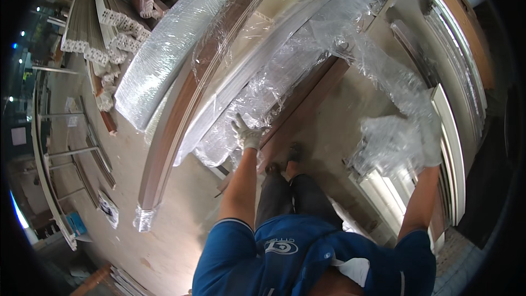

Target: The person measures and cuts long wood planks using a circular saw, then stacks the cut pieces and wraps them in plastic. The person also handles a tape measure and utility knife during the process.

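Observation:
My left hand point(246, 134), in a pale work glove, has its fingers spread against clear plastic wrap point(274, 85) on a long bundle of pale profiles point(249, 79). A loose strip of that film stretches from the bundle over to my right side. There my right hand point(431, 145), also gloved, is closed on a crumpled wad of the plastic film point(389, 145). Its fingers are partly covered by the film. Along the near side of the bundle lies a dark brown plank point(307, 98), close to my feet.
Left of the bundle are brown curved-looking profiles point(183, 109) and a silvery wrapped bundle point(164, 49). Stacked hollow profiles point(101, 38) and a metal rack point(46, 159) stand farther left. White panels point(449, 159) lean at the right, with pale boards point(383, 192) below the wad.

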A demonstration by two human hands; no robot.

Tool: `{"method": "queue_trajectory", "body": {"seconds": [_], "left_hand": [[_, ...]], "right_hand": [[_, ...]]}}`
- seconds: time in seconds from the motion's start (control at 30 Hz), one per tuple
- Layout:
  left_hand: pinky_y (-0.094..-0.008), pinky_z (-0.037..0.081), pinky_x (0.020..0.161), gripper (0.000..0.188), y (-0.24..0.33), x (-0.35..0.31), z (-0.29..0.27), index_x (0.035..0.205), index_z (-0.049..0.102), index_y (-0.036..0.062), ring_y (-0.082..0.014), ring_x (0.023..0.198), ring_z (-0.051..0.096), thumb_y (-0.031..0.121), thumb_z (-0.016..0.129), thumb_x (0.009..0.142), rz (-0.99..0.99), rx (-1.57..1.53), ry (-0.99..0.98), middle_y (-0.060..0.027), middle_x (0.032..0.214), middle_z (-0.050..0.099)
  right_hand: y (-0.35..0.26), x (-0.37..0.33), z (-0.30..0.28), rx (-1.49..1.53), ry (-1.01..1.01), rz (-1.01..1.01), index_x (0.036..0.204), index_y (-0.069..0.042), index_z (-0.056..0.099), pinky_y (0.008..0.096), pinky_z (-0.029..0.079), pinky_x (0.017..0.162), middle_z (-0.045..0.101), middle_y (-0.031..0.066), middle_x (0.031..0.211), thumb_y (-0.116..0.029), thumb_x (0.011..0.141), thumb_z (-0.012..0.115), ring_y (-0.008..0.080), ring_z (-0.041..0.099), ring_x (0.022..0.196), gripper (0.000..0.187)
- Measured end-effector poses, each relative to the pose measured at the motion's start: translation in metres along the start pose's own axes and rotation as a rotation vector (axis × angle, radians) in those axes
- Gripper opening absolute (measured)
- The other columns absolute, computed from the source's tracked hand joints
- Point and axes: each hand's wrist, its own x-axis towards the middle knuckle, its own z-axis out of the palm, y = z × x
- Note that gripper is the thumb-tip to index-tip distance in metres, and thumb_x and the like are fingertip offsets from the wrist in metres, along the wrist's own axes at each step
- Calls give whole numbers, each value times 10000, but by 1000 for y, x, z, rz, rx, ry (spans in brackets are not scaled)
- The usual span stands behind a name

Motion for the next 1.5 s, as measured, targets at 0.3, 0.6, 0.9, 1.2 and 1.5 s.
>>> {"method": "queue_trajectory", "body": {"seconds": [0.3,0.6,0.9,1.2,1.5], "left_hand": [[-520,443,1011,1022,-11,162,81,1543,222,236,-355,1363,411,415,812,728,305,465,45,-140,1530,339],[-331,523,847,330,22,48,111,1204,635,70,-162,1064,621,254,670,932,137,-929,-979,-60,1064,691],[-315,562,872,421,52,-21,-75,1303,614,-6,-195,930,693,29,703,893,227,-879,-1251,-135,1101,716],[-488,417,1005,345,31,-91,-239,1136,666,-34,-365,1219,542,231,646,916,1203,-854,-1070,-187,1283,617],[-485,416,1013,349,108,-166,-130,1156,657,-25,-364,1227,537,232,642,920,355,-928,80,-188,1294,609]], "right_hand": [[190,-20,181,-134,-304,75,1196,1,660,352,477,923,700,98,1083,-176,951,617,194,637,1013,305],[203,-13,285,-378,-480,642,953,19,664,422,537,801,697,166,945,-214,893,634,227,679,918,243],[21,23,225,-533,-911,-380,1429,-151,488,505,433,1053,492,225,1411,-284,746,764,424,531,1221,748],[52,185,244,-1041,-527,-631,1406,-193,554,594,210,1197,288,170,1598,-271,746,755,392,221,1479,695],[-65,63,271,451,-1153,-27,1466,-40,445,415,405,1133,642,202,1269,-275,872,733,302,580,1244,701]]}}
